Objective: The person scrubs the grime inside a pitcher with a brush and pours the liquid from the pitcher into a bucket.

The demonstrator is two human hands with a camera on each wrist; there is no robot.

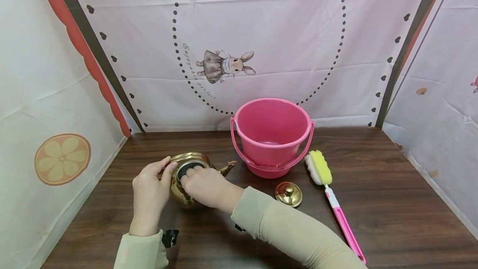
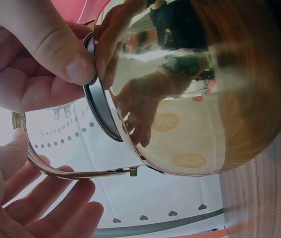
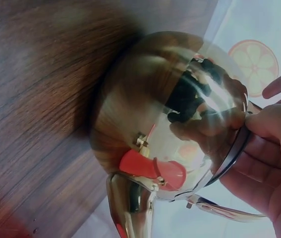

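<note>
A shiny gold teapot [image 1: 181, 197] stands upright at about nine o'clock of the dark wooden table's middle [image 1: 257, 223], its lid off and its mouth facing up. Its spout [image 1: 226, 167] points toward two o'clock. The right hand [image 1: 207, 186] comes in from four o'clock and grasps the dark ring [image 2: 100, 111] at the mouth, thumb on the outer side and fingers reaching in over it; whether that ring is a separate piece cannot be told. The left hand [image 1: 151, 184], at the pot's nine o'clock, holds the curved gold handle [image 2: 113, 173] between thumb and fingers.

Farther out, at two o'clock from the pot, sits a pink bucket [image 1: 270, 157], its bail lowered across the front. The gold lid [image 1: 288, 194] lies just past three o'clock, knob upward, apart from the pot and near the bucket. Beyond it, also around three o'clock, lies a brush [image 1: 337, 204] with a yellow and white sponge head toward the bucket and a pink handle running off toward five o'clock. Both forearms wear pale green sleeves [image 1: 295, 231]. A printed white cloth [image 1: 149, 32] hangs behind the table, a rabbit figure [image 1: 225, 67] on it at one o'clock from the pot.
</note>
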